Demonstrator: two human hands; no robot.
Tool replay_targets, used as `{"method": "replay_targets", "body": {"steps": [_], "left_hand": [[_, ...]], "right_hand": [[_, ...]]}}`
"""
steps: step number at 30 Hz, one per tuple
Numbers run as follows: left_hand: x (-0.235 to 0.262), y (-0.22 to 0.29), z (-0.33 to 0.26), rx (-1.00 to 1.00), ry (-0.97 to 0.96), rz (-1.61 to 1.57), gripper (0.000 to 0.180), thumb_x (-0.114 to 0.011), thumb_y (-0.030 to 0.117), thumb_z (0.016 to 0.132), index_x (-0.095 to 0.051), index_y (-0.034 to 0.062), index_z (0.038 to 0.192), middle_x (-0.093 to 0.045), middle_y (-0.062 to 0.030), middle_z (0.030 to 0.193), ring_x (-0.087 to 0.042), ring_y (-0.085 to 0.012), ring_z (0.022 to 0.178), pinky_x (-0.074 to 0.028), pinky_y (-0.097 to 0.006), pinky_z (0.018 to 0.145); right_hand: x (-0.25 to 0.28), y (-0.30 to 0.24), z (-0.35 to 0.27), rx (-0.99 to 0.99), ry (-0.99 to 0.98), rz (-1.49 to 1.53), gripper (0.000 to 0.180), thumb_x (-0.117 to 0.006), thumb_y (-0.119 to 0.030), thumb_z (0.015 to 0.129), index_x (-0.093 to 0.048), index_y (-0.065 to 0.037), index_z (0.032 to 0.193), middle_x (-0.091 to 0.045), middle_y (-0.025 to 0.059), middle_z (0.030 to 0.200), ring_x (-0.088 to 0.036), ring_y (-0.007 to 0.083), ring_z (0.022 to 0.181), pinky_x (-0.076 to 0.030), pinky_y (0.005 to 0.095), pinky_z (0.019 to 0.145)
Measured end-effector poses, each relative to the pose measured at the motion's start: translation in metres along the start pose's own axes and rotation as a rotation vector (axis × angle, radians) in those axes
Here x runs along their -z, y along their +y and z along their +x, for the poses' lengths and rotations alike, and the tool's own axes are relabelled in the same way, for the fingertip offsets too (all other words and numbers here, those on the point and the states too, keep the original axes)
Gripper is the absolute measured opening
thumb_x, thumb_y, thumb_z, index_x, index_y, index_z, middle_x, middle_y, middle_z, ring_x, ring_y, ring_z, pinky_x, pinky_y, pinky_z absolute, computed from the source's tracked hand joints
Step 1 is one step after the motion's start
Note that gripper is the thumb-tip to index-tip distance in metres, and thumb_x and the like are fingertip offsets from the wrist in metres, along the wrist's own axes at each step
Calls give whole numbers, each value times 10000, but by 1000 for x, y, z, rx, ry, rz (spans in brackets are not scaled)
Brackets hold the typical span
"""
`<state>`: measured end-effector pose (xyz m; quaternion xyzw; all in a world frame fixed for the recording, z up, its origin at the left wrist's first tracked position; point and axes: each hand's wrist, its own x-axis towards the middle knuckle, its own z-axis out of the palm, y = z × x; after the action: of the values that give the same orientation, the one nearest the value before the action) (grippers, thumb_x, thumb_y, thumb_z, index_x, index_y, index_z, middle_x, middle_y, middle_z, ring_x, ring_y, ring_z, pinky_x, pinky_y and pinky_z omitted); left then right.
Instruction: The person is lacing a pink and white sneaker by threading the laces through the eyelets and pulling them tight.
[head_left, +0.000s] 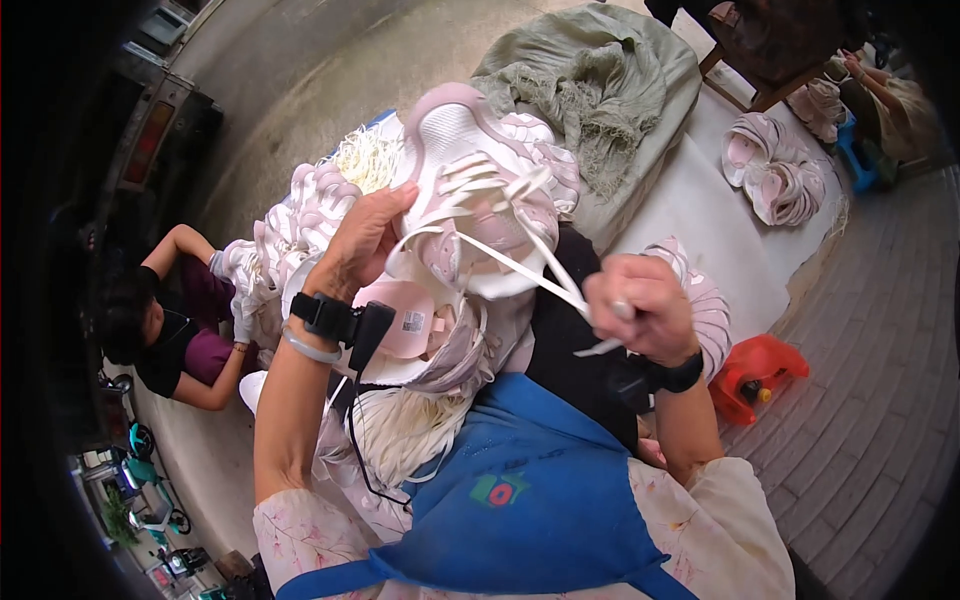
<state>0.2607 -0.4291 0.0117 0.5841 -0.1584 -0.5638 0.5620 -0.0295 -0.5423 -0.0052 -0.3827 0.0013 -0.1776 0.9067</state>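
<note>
My left hand (365, 240) grips the edge of a white and pale-pink shoe upper (450, 125), raised above my lap. White lace is threaded in rows across its front. From it, two strands of shoelace (520, 268) run taut to my right hand (645, 308), which is closed around them, slightly blurred, with a loose end hanging below. Under my left hand lies another upper with a pink insole-like piece (400, 318). A bundle of loose white laces (405, 430) rests on my lap beside my blue apron (520, 470).
More stacked uppers (310, 205) and laces (365, 158) lie ahead. A grey-green cloth (590, 60) covers part of the far side. At right are uppers (770, 165) on a white sheet (690, 210) and a red plastic stool (760, 375). Co-workers sit left (165, 335) and far right.
</note>
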Motion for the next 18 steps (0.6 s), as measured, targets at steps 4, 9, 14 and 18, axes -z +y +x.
{"method": "replay_targets", "body": {"steps": [4,9,14,18], "left_hand": [[30,-15,-18,-25,-58,5,247,-607,283,921,-614,54,1014,-639,-10,886,-567,-78,685,-440,-191,578],[9,-10,-24,7,109,-86,216,-580,292,938,-608,86,996,-632,3,918,-591,-85,784,-474,-225,663],[14,-17,-22,-23,33,-103,269,-562,292,946,-593,71,1095,-647,-23,981,-620,-108,855,-509,-264,728],[5,-17,-20,-21,20,-104,282,-555,296,948,-586,58,1096,-647,-32,1004,-625,-123,878,-513,-271,749]], "right_hand": [[15,-2,-32,-23,-56,150,241,-439,-182,917,-466,-38,726,-470,70,537,-367,88,431,-295,219,388],[-19,12,19,-77,227,-647,144,-603,-53,857,-589,17,983,-507,-4,675,-494,21,605,-391,166,524],[-42,42,60,241,262,-1321,220,-602,-76,836,-607,-4,1043,-609,83,774,-596,181,622,-474,274,562],[-38,58,72,337,257,-1443,180,-587,-61,805,-614,3,972,-627,152,832,-613,337,701,-495,383,623]]}}
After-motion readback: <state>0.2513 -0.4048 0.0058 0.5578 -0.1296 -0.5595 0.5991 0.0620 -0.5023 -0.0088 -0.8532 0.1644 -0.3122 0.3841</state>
